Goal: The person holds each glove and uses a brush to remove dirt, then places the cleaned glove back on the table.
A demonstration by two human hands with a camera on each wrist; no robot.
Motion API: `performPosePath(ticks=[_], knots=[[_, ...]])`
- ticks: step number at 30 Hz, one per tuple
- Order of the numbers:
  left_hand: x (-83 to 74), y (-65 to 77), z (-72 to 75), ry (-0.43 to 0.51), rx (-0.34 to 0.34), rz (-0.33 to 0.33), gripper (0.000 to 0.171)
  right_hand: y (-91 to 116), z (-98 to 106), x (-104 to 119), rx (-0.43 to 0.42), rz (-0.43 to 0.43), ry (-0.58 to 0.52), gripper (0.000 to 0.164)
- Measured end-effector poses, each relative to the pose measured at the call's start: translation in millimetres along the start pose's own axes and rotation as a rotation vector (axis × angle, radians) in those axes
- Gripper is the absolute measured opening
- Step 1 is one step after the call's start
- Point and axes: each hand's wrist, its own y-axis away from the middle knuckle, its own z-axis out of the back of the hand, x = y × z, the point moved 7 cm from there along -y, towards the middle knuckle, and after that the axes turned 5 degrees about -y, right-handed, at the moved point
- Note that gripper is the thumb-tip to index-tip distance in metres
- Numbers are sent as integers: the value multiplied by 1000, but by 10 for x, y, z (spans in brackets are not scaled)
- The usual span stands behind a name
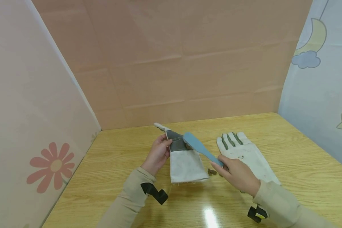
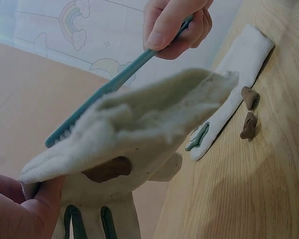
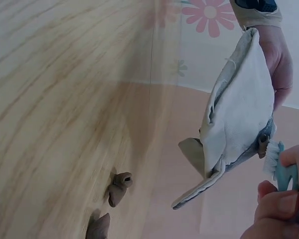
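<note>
My left hand [image 1: 159,154] pinches the edge of a white work glove [image 1: 188,166] with a grey band, held up off the table. In my right hand [image 1: 239,175] is the handle of a blue brush [image 1: 199,146]. Its head lies over the grey part of the glove. From the right wrist view, the white bristles [image 3: 271,158] are close to a brown lump [image 3: 263,144] on the glove; contact is hard to tell. A brown patch [image 2: 108,170] marks the glove's other face in the left wrist view.
A second white glove [image 1: 255,158] with green between its fingers lies flat on the wooden table [image 1: 117,158], at the right. Brown lumps [image 1: 212,172] sit between the two gloves. Printed cloth walls [image 1: 174,63] stand behind and at both sides.
</note>
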Motion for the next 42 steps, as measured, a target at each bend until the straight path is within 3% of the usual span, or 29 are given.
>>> performPosePath(ticks=[12,28,42], knots=[[26,5,-40,-22,8,10,35,-91,21,137,-28,65,-55,22],[7,2,-34,-15,-4,1,35,-73,-43,50,14,-1,-53,26],[17,-12,-33,-27,-12,17,34,-80,17,58,-17,32,-43,25]])
